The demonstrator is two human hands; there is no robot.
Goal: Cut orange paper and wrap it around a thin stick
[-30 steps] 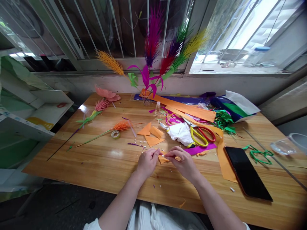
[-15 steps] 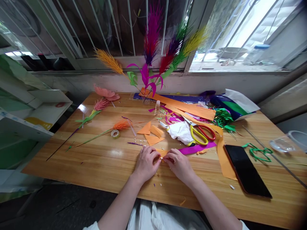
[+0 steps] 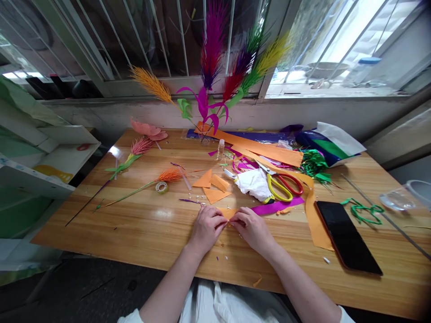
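My left hand point(image 3: 208, 226) and my right hand point(image 3: 251, 226) meet near the table's front, fingertips almost touching. Both pinch at the near edge of a piece of orange crepe paper point(image 3: 226, 214) lying between them. Fingers hide much of that edge, and any smaller bit in the pinch is too small to make out. Just beyond lie several cut orange paper pieces point(image 3: 215, 195). To the right of them are a crumpled white tissue point(image 3: 255, 184), scissors with yellow and red handles point(image 3: 281, 190) and a magenta paper strip point(image 3: 278, 207).
A roll of tape point(image 3: 161, 187) and an orange tasselled stem point(image 3: 170, 175) lie left. Colourful plumes point(image 3: 213, 49) stand in a vase at the back, near a small clear bottle point(image 3: 220, 150). A phone point(image 3: 348, 237), green cord point(image 3: 366, 211) and thin rod point(image 3: 387, 217) lie right.
My left fingers have closed from a rounder curl, and the fingertips of both hands have drawn slightly up the table. The white speck seen between them earlier is no longer distinct.
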